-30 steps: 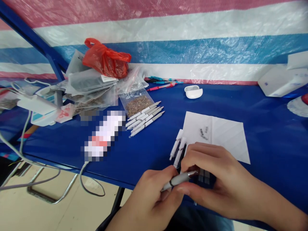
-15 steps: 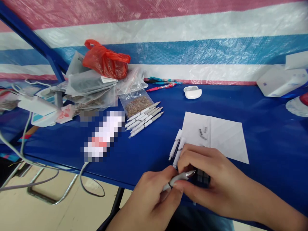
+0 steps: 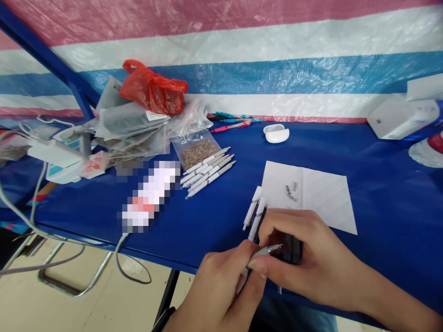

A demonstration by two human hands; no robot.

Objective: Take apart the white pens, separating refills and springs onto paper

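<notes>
Pen [image 3: 265, 251] shifted deeper — between left hand [image 3: 216, 290], right hand [image 3: 308, 258].

No words can be read here. A small white label [image 3: 157, 115] sits on a clear bag, but its print is too tiny to read. The white box [image 3: 401, 119] on the right has small blue marks that can't be read either. The little white and red card [image 3: 93, 165] has red marks, not clear words. The silver pen [image 3: 265, 250] shows no words. One long thing [image 3: 148, 196] is blurred into squares.
</notes>
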